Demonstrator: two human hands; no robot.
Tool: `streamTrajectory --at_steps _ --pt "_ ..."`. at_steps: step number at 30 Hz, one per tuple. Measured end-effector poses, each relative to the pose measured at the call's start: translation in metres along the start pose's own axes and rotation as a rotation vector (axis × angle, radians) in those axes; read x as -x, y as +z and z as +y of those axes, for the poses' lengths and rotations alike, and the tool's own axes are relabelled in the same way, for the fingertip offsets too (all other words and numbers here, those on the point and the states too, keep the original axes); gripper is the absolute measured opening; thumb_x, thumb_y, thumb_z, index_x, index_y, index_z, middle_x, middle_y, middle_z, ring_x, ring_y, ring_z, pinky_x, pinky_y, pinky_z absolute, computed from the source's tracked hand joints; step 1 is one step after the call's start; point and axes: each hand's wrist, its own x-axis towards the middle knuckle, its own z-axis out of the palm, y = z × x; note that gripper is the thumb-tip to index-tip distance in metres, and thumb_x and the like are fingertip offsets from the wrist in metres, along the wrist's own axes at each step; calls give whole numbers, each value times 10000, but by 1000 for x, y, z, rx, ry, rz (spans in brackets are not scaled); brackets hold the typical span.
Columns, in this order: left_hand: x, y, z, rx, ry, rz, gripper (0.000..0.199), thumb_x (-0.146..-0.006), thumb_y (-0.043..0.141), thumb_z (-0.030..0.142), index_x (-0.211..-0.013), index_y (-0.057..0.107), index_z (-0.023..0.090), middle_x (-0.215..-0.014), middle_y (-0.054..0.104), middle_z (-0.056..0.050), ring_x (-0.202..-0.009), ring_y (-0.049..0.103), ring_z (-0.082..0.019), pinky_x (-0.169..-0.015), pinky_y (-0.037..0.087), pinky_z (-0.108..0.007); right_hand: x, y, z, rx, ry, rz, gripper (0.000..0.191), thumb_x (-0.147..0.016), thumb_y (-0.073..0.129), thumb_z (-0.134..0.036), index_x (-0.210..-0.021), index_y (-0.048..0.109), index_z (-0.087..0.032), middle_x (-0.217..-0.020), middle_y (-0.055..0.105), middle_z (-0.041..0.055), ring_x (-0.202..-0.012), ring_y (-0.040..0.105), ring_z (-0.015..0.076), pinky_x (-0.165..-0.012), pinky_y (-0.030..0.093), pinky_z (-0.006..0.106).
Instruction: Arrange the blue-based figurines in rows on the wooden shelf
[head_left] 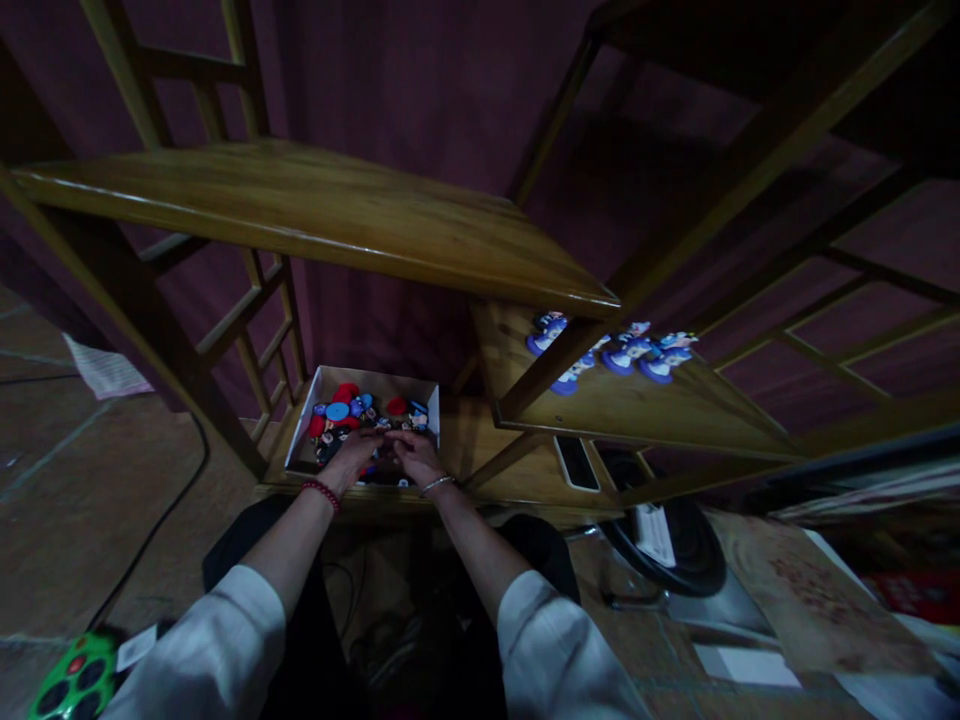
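Note:
Both hands are inside a shallow open cardboard box (431, 392) on the low shelf. My left hand (358, 452), with a red bead bracelet at the wrist, reaches in with its fingers closed toward the middle. My right hand (416, 455), wearing a pale bracelet, meets it there with its fingers also closed. Their fingertips come together; whatever is between them is too small and dark to name. Around them lie small toy figures (330, 440) with red round pieces (346, 392) and a blue disc (337, 411). The hands cover part of the contents.
On the middle shelf (525, 390) to the right stand several small figures on purple bases (628, 352). A higher wooden shelf (322, 205) overhangs the box. A phone-like dark object (577, 463) lies at the right, near a black round seat (686, 550). A green device (75, 680) with a cable sits lower left.

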Motion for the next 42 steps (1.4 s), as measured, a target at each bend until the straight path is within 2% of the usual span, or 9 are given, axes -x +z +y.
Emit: streamTrajectory --at_steps 2,5,9,14,18,25,32,37,42 --pt "-1 -1 -1 5 -6 -1 103 -615 586 110 -716 597 121 -696 648 -48 -698 614 -149 -672 496 -274 -3 0 -4 47 -33 13 252 -802 429 -212 -954 630 -212 -876 660 -5 -685 601 102 -622 500 221" --pt "-2 -2 -2 3 3 -19 121 -612 591 99 -732 601 112 -701 646 -55 -710 614 -153 -668 501 -269 -9 1 -12 151 -99 66 216 -801 459 -225 -933 631 -230 -910 659 -17 -798 602 111 -744 487 239" --pt "-4 -2 -2 -5 14 27 170 -633 544 70 -792 589 108 -715 643 -57 -689 609 -152 -640 507 -278 -19 6 -24 286 -112 118 218 -803 473 -202 -954 626 -237 -973 649 -17 -899 586 116 -847 444 248" --pt "-6 1 -3 -93 6 17 207 -650 470 26 -804 577 112 -754 651 -74 -713 605 -155 -617 497 -258 -35 16 -39 416 -173 47 254 -791 475 -133 -963 631 -237 -1002 647 -18 -943 573 119 -875 422 242" --pt "-8 2 -3 -140 14 -2 173 -654 500 51 -784 584 128 -774 662 -93 -757 608 -182 -615 484 -256 -49 27 -49 508 -225 7 277 -770 498 -113 -984 634 -225 -1017 648 1 -965 570 132 -891 403 234" --pt "-11 1 -1 -166 44 19 170 -683 522 90 -810 613 156 -811 672 -95 -751 610 -185 -579 466 -244 -65 43 -62 682 -153 -70 273 -775 503 -143 -1004 617 -240 -1020 650 26 -968 580 168 -870 411 262" --pt "-3 2 6 -115 20 37 139 -661 562 91 -773 609 159 -827 675 -109 -782 619 -215 -628 483 -282 -77 52 -57 651 -137 1 222 -702 605 -144 -904 620 -234 -909 660 6 -896 593 156 -834 421 246" --pt "0 2 8 -120 10 -4 134 -661 532 75 -744 608 147 -822 675 -103 -776 617 -209 -633 488 -277 -83 54 -52 622 -111 27 161 -694 583 -115 -812 628 -214 -837 665 9 -822 605 139 -765 440 222" --pt "-6 1 4 -144 -3 -3 132 -671 504 73 -705 607 147 -745 671 -86 -727 608 -186 -632 485 -270 -81 50 -46 537 -44 102 145 -685 584 -147 -817 625 -191 -896 670 27 -862 606 143 -773 445 219"
